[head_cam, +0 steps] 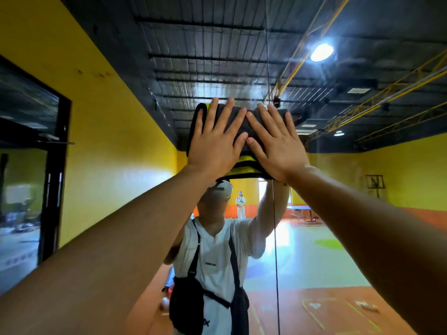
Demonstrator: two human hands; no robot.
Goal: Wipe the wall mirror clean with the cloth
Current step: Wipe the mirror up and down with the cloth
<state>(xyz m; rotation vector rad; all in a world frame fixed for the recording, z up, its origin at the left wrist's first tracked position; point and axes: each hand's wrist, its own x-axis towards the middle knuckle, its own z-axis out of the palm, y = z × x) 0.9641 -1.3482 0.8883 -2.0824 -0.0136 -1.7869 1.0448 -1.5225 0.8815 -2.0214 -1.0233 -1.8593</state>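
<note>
The wall mirror (338, 165) fills most of the view and reflects a hall with a dark ceiling and yellow walls. A grey cloth with a yellow side (242, 165) lies flat against the glass, high up above head height. My left hand (215, 143) and my right hand (275, 143) press on it side by side with straight, spread fingers, the thumbs nearly touching. Both arms reach up from the lower corners. A thin vertical seam (275, 250) in the mirror runs down just below my right hand.
A yellow wall (108, 141) runs along the left with a black-framed glass door (29, 165) set in it. In the reflection I see myself in a white shirt with a black bag, another person in white far behind, and a coloured floor.
</note>
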